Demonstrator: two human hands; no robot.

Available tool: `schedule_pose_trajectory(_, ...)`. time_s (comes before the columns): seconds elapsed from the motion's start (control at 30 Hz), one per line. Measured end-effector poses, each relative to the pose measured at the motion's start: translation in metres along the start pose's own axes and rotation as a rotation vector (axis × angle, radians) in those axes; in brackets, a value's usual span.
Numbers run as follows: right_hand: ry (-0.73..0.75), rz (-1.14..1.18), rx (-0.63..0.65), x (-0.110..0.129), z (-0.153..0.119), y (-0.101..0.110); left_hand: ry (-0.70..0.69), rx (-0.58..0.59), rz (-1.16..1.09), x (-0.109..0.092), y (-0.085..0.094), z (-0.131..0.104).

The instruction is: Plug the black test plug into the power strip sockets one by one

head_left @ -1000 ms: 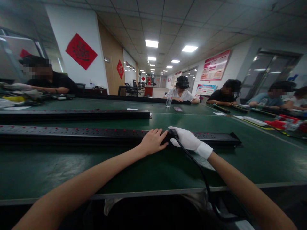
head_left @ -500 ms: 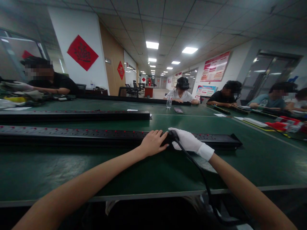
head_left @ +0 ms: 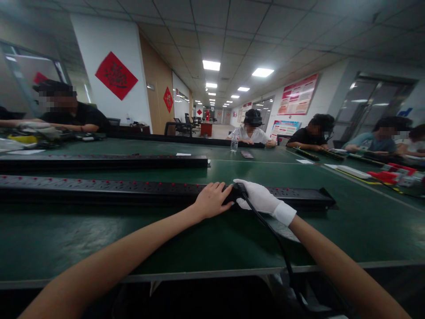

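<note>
A long black power strip with a row of red dots lies across the table in front of me. My bare left hand rests over it, fingers across the top and thumb along the near side, holding it. Just right of that, my right hand, in a white glove, is closed around a black plug at the strip's top face. The plug's pins and the socket under it are hidden. From the plug a black cord runs down over the table's near edge.
A second power strip lies behind the first, to the left. Beyond it stand a water bottle and a long black bar. Several people sit around the green table. Red parts lie at the right.
The view has shifted slightly. Both hands keep their places on the strip and plug, with hardly any visible movement.
</note>
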State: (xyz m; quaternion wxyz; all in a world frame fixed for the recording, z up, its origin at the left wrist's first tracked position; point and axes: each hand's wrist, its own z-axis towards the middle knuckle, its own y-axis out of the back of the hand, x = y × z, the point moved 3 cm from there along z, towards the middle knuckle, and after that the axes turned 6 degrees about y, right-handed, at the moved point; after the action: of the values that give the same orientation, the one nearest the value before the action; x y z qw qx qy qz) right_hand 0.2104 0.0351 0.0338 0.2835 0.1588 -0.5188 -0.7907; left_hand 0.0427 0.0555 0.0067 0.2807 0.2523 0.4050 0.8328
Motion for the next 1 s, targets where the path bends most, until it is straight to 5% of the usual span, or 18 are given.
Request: schedule_pose_trajectory(1.0,0.0,-0.026,-0.038,0.0007,0.0022,0.0003,0.011,0.006,-0.005,-0.0002,0.0026,0.0008)
